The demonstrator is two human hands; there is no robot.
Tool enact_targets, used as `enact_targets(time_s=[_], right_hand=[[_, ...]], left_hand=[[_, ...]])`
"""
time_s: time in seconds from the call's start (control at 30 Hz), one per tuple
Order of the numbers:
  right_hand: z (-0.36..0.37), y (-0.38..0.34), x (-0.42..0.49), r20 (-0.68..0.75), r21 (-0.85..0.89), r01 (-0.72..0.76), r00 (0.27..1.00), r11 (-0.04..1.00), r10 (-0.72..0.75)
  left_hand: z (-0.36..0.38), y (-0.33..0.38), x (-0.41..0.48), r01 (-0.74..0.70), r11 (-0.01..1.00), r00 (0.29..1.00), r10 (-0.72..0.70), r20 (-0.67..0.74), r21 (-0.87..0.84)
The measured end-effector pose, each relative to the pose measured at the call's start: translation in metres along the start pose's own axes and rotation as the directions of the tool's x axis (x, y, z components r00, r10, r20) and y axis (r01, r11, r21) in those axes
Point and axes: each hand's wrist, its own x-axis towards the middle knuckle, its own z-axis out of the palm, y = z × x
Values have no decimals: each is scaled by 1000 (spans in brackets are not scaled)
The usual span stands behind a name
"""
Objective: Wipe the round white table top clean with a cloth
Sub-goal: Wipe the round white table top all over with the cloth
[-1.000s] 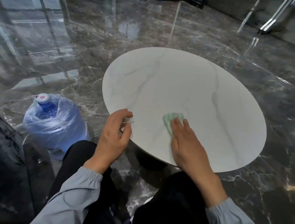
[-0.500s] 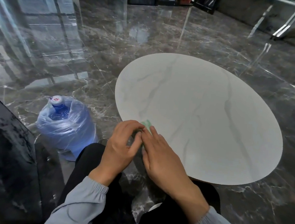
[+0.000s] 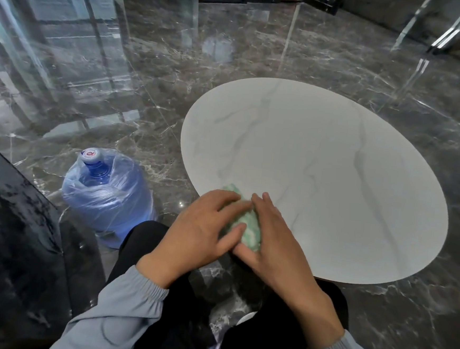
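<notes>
Left grip [image 3: 200, 236] and right grip [image 3: 278, 241] hold the cloth [image 3: 249, 231] at the near edge of the table top [image 3: 320, 167].

White table top [image 3: 320, 167] bears a green cloth [image 3: 250, 228] at its near edge.

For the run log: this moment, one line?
left hand: holds green cloth | right hand: holds it too | at: round white table top near edge

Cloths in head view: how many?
1. The green cloth is bunched between the left hand and right hand at the table top's near edge. Another could hide under the hands.
</notes>
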Motion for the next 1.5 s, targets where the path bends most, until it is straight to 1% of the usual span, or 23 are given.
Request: enact_targets(time_s=[0.07,0.13,0.2,0.23,0.33,0.4,0.47,0.57,0.6,0.67,0.77,0.83,0.93,1.0,1.17,1.23,1.3,1.4,1.5], right_hand=[[2,1,-1,3,-26,25,1000,999,-25],[2,2,-2,8,-70,53,999,996,-53],[0,2,-3,16,-76,65,998,995,-64],[0,2,-3,25,-73,73,997,995,-72],[-1,-1,-4,40,-65,71,997,995,-69],[1,-1,-2,29,-72,55,998,996,-53],[4,2,-2,14,-101,46,999,994,-45],[9,5,-2,12,-230,62,998,971,-61],[11,5,-2,14,-264,69,998,962,-68],[11,4,-2,9,-289,68,998,955,-68],[10,5,-2,10,-231,64,998,971,-64],[9,5,-3,12,-179,52,999,982,-50],[10,4,-3,8,-193,26,1000,981,-24],[10,4,-1,12,-211,23,1000,977,-21],[14,2,2,-2,-253,25,1000,967,-26],[13,0,1,-16,-257,18,1000,966,-23],[12,-1,1,-28,-250,13,999,968,-21],[10,-3,-1,-37,-217,-1,999,976,-7],[9,-3,-3,-41,-87,-53,998,995,49]], left_hand=[[4,4,-4,-49,996,999,48,14,69],[9,-1,-8,-164,980,986,162,29,113],[8,-10,-10,-260,961,965,257,45,89],[5,-14,-10,-271,960,962,267,63,65],[-3,-22,-6,-235,971,963,227,145,35],[-4,-30,-2,-224,974,962,213,170,45],[-3,-46,5,-186,980,973,174,149,75],[-4,-70,19,-32,986,996,19,83,164],[-4,-71,21,-3,983,997,-12,76,185],[0,-61,19,-31,977,994,7,112,209],[1,-36,3,-89,976,979,49,196,201],[-2,-26,-8,-71,976,980,30,194,207],[-2,-22,-18,-23,979,984,-13,178,202],[0,-28,-15,27,986,984,-54,170,163],[0,-71,22,224,970,967,-233,103,93],[-2,-83,38,280,958,950,-286,123,60],[-3,-87,43,267,962,952,-271,145,52],[-9,-70,25,189,982,967,-188,172,14],[-11,-30,-5,96,995,968,-85,236,-34]])
